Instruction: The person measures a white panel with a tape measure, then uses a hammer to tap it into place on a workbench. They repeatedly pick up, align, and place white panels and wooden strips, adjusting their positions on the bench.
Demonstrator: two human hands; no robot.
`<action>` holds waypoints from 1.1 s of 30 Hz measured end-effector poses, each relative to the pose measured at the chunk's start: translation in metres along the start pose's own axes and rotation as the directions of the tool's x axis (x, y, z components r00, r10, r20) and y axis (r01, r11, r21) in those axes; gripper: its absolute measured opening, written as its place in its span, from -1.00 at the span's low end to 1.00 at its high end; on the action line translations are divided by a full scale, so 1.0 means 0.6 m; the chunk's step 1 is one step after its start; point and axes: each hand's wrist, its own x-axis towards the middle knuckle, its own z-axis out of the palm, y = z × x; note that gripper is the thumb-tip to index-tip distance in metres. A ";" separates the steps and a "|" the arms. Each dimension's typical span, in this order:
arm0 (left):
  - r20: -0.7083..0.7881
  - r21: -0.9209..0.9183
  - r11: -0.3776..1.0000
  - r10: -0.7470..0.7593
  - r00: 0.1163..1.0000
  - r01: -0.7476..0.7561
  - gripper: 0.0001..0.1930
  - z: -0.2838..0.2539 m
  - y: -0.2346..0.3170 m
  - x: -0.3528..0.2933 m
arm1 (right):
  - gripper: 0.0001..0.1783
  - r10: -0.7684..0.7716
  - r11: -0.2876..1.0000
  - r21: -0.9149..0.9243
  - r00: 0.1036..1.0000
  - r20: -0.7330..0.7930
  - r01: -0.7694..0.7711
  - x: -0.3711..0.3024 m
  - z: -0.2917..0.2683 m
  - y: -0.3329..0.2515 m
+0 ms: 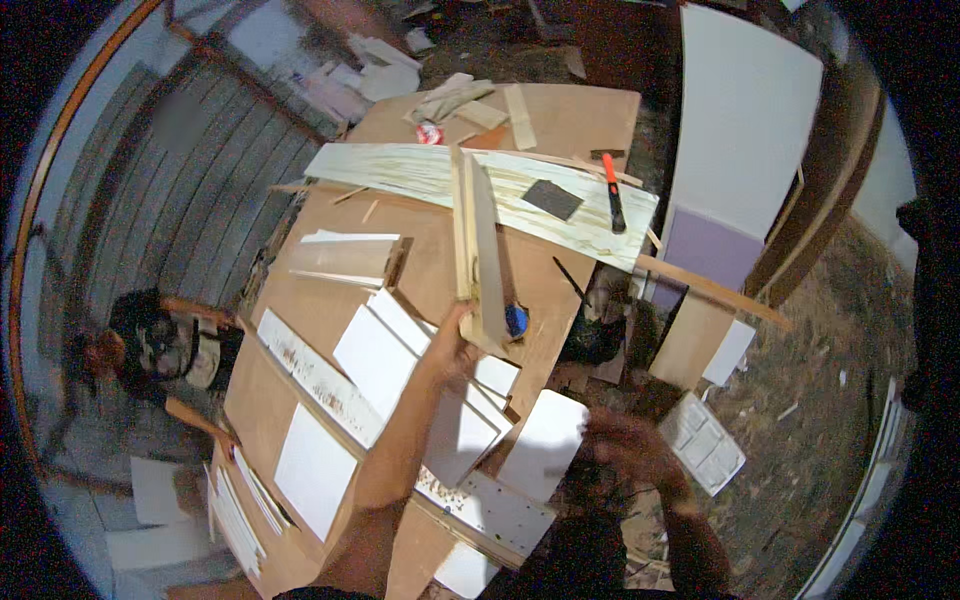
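My left hand (455, 335) reaches over the worktable and is closed round the near end of a wooden frame piece (466, 235), a long narrow assembly of pale strips that points away from me. A small blue round object (516, 321) is just right of that end. My right hand (635, 445) is dark and smeared at the table's right edge. Its fingers are close to the corner of a white panel (545, 445); whether they touch it, I cannot tell. More white panels (375, 345) lie in loose stacks around my left forearm.
A pale streaked board (400, 170) crosses the brown worktable (420, 250), bearing a hammer (614, 195) and a dark square sheet (552, 199). Another person (170, 345) reaches in at the left. A tall white panel (745, 120) leans at the right; scraps litter the ground (830, 400).
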 end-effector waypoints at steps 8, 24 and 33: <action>-0.075 0.340 0.937 0.107 0.991 -0.076 -0.19 0.081 -0.184 -0.367 | -0.15 -0.266 0.940 0.194 0.959 -0.101 0.282 0.223 0.156 -0.087; -0.120 0.577 0.795 0.311 0.943 -0.189 0.20 0.039 -0.437 -0.783 | 0.07 -0.087 0.934 0.356 0.989 0.121 0.039 -0.111 0.488 -0.038; -0.393 0.229 0.806 0.590 0.706 -0.546 0.13 -0.093 -0.304 -0.816 | 0.15 -0.135 0.987 0.127 0.922 0.364 0.094 -0.260 0.603 -0.009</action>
